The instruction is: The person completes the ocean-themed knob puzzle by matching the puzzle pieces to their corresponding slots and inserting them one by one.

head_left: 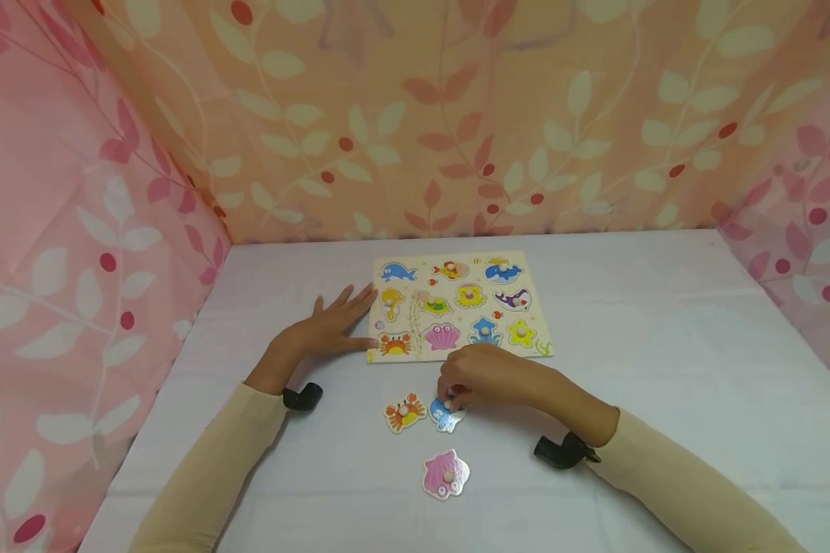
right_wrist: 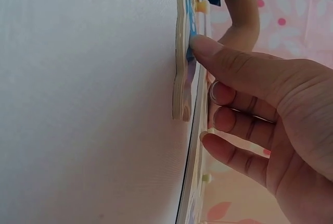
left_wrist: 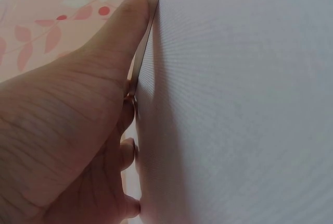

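Observation:
My right hand has its thumb and fingers bent down to a blue whale puzzle piece, pinching it near its small knob. In the right wrist view the thumb tip lies against the face of the blue whale piece, and the other fingers curl behind. My left hand lies with fingers spread at the left side of a wooden peg puzzle board. Its thumb reaches the lower left corner, beside the crab picture. The left wrist view shows that thumb along the board's edge.
A crab piece lies just left of the whale piece, and a pink shell piece lies nearer the front. Several knobbed pieces, such as the yellow starfish, sit in the board. White cloth covers the table; patterned curtains surround it.

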Demonstrator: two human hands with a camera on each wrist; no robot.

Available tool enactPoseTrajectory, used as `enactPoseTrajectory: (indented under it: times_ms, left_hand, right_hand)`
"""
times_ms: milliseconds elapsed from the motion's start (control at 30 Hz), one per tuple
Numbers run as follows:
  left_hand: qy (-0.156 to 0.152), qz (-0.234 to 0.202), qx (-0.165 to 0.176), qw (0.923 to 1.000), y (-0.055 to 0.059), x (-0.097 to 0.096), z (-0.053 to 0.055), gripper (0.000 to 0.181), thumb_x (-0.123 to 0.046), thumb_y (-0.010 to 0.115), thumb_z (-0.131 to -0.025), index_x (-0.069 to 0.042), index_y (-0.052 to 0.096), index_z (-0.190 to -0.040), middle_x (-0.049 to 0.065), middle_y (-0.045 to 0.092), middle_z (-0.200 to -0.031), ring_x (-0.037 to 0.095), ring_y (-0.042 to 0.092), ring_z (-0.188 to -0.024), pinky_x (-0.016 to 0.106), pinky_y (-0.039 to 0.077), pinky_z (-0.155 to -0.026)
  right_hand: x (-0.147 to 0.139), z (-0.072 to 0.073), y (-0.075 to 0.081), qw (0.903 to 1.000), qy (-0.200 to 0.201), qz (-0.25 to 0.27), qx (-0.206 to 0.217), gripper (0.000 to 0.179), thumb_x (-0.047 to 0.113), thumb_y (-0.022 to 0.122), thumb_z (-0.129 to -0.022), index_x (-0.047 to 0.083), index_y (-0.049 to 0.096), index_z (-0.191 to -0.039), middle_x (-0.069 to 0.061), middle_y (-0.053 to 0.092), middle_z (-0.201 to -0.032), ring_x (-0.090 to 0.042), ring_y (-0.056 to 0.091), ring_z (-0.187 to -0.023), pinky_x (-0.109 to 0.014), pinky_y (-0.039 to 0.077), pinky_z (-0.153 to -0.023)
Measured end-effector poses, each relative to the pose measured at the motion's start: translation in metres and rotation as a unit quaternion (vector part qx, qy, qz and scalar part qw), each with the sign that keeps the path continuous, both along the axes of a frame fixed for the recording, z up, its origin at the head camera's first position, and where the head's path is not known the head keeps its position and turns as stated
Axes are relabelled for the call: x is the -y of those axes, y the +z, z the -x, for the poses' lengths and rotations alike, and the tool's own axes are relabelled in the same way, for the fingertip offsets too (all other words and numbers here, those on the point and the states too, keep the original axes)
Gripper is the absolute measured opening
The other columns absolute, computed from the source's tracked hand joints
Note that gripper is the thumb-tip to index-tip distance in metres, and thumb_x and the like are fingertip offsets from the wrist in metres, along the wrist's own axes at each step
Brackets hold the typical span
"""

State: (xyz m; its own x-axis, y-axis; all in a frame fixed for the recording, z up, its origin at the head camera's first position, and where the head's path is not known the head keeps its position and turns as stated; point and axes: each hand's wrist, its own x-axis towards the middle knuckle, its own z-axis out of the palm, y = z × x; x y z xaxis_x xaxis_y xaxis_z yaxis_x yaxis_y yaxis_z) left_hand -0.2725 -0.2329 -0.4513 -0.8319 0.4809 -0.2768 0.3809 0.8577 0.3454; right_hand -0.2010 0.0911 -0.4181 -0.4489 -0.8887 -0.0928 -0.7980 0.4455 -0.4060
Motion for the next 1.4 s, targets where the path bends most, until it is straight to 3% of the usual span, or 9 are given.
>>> enactPoseTrajectory:
  times_ms: [333,567,933,1200,1400]
  left_hand:
    - [-0.002,0.002,-0.006,1.0,0.002,-0.001,-0.003,0.104,-0.068,0.061,-0.09,-0.022,0.005,-0.165,-0.003,-0.002,-0.171,0.035,-0.008,-0.156,0.072,-0.008,-0.114]
    - [0.0,0.002,-0.014,0.9999,0.003,-0.002,-0.005,0.104,-0.067,0.063,-0.09,-0.021,0.007,-0.165,-0.001,0.0,-0.171,0.036,-0.007,-0.156,0.072,-0.007,-0.114]
    - [0.0,-0.001,-0.015,0.9999,0.004,-0.002,-0.005,0.104,-0.066,0.063,-0.09,-0.022,0.006,-0.165,-0.001,0.0,-0.171,0.036,-0.007,-0.156,0.072,-0.008,-0.114]
    - [0.005,-0.002,-0.006,1.0,-0.002,-0.003,-0.003,0.105,-0.073,0.058,-0.088,-0.027,0.002,-0.165,-0.006,-0.004,-0.171,0.032,-0.01,-0.156,0.07,-0.011,-0.115]
    - [0.012,-0.002,-0.006,0.9999,0.0,-0.003,-0.004,0.105,-0.072,0.06,-0.088,-0.027,0.003,-0.165,-0.004,-0.002,-0.171,0.033,-0.009,-0.156,0.07,-0.01,-0.115]
  right_hand:
    - [0.0,-0.002,0.0,0.9998,-0.009,0.008,-0.018,0.012,0.029,0.083,-0.087,0.022,0.08,-0.096,0.017,0.063,-0.079,-0.005,0.051,-0.074,-0.022,0.045,-0.067]
    - [-0.003,0.001,0.003,0.9983,-0.046,0.022,-0.027,0.013,0.031,0.079,-0.091,0.022,0.08,-0.101,0.018,0.062,-0.083,-0.004,0.054,-0.079,-0.021,0.048,-0.072]
    - [-0.017,0.01,0.024,0.9888,-0.098,0.094,-0.061,0.015,0.03,0.082,-0.087,0.022,0.078,-0.098,0.017,0.064,-0.083,-0.005,0.056,-0.079,-0.022,0.051,-0.071]
    - [-0.027,0.017,0.039,0.9824,-0.123,0.098,-0.101,0.017,0.028,0.084,-0.086,0.02,0.079,-0.1,0.013,0.07,-0.09,-0.007,0.06,-0.081,-0.022,0.052,-0.07]
    - [-0.028,0.03,0.05,0.9818,-0.137,0.094,-0.092,0.016,0.029,0.085,-0.085,0.021,0.077,-0.096,0.014,0.064,-0.081,-0.01,0.059,-0.077,-0.024,0.052,-0.068]
